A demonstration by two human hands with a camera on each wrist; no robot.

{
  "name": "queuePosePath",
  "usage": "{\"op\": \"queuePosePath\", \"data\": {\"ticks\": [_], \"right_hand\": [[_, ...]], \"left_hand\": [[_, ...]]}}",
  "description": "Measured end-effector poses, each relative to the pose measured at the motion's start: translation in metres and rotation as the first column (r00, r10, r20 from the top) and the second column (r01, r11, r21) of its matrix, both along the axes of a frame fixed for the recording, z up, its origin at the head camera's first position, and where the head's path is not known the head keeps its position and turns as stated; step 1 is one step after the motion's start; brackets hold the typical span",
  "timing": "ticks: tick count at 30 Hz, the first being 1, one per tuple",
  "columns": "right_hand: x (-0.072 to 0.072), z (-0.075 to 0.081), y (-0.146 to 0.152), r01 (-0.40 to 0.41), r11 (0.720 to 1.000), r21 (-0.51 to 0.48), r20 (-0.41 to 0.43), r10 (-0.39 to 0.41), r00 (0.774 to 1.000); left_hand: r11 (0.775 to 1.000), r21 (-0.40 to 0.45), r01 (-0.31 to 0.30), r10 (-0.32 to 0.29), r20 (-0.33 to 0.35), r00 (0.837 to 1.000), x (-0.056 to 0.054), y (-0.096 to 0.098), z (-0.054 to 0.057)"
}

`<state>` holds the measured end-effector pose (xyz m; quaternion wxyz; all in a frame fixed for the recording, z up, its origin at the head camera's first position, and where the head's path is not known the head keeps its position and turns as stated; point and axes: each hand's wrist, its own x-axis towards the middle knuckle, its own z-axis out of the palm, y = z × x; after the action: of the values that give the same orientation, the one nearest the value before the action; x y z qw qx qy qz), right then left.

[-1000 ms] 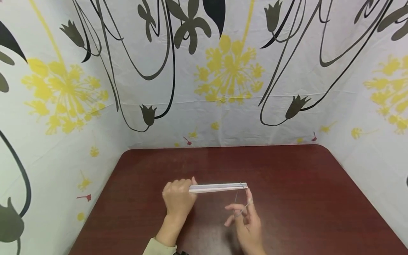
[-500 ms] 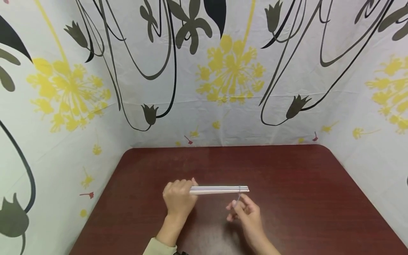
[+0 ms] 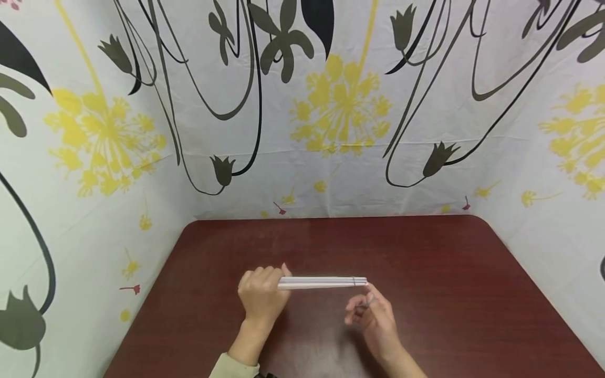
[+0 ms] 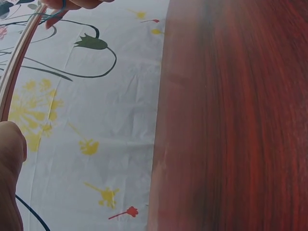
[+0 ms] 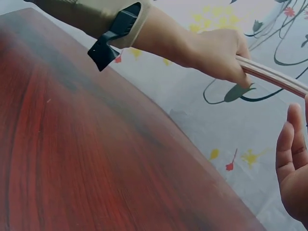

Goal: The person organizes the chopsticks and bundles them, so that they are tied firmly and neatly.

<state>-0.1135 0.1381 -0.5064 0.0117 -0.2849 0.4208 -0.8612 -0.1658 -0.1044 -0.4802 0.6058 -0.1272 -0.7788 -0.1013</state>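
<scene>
My left hand (image 3: 263, 294) grips one end of a bundle of thin pale sticks (image 3: 316, 283), which look like wooden chopsticks. The bundle lies level above the table and points right. Around its right end runs a thin bluish-grey rubber band (image 3: 354, 281); part of the band also loops over the fingers of my right hand (image 3: 378, 323). The right index fingertip is at the sticks' tip, with the other fingers curled below. In the left wrist view the blue band (image 4: 57, 10) shows against the right fingers at the top edge. The right wrist view cuts off most of the right hand (image 5: 294, 178).
A dark red-brown wooden table (image 3: 425, 273) with rounded far corners lies under both hands. White cloth (image 3: 326, 184) printed with flowers hangs behind it and at both sides. A black strap (image 5: 113, 38) sits at the left sleeve's cuff.
The right hand drew the stretched band down below the sticks, then shifted right to their tip. The band now lies closer round the bundle. The left hand keeps its grip, almost still.
</scene>
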Motion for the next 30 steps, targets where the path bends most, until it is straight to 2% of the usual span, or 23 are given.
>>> {"op": "queuePosePath", "data": {"ticks": [5,10,13,16,19,21,25,30], "right_hand": [[-0.002,0.005,0.005,0.001,0.999,0.035,0.032,-0.002,0.999],[-0.006,0.007,0.008,0.103,0.986,0.133,0.001,-0.104,0.995],[-0.009,0.009,0.008,0.186,0.96,0.21,-0.034,-0.183,0.983],[-0.012,0.01,0.008,0.263,0.917,0.299,-0.077,-0.251,0.965],[-0.013,0.011,0.009,0.31,0.868,0.387,-0.11,-0.291,0.95],[-0.014,0.012,0.01,0.319,0.849,0.421,-0.117,-0.298,0.947],[-0.016,0.013,0.01,0.318,0.831,0.456,-0.123,-0.295,0.948],[-0.016,0.014,0.009,0.337,0.817,0.469,-0.135,-0.31,0.941]], "left_hand": [[0.999,-0.037,0.018,-0.019,-0.031,0.999,-0.001,-0.002,0.0],[0.998,-0.059,0.034,-0.036,-0.041,0.998,-0.002,-0.002,-0.001],[0.997,-0.067,0.04,-0.043,-0.05,0.998,-0.002,-0.002,-0.002],[0.996,-0.072,0.043,-0.047,-0.054,0.997,-0.002,-0.002,-0.003],[0.996,-0.076,0.045,-0.049,-0.053,0.997,-0.002,-0.002,-0.003],[0.996,-0.078,0.048,-0.052,-0.053,0.997,-0.001,-0.002,-0.003],[0.996,-0.078,0.05,-0.054,-0.053,0.997,-0.001,-0.001,-0.004],[0.997,-0.066,0.039,-0.041,-0.02,0.999,-0.001,0.0,-0.007]]}}
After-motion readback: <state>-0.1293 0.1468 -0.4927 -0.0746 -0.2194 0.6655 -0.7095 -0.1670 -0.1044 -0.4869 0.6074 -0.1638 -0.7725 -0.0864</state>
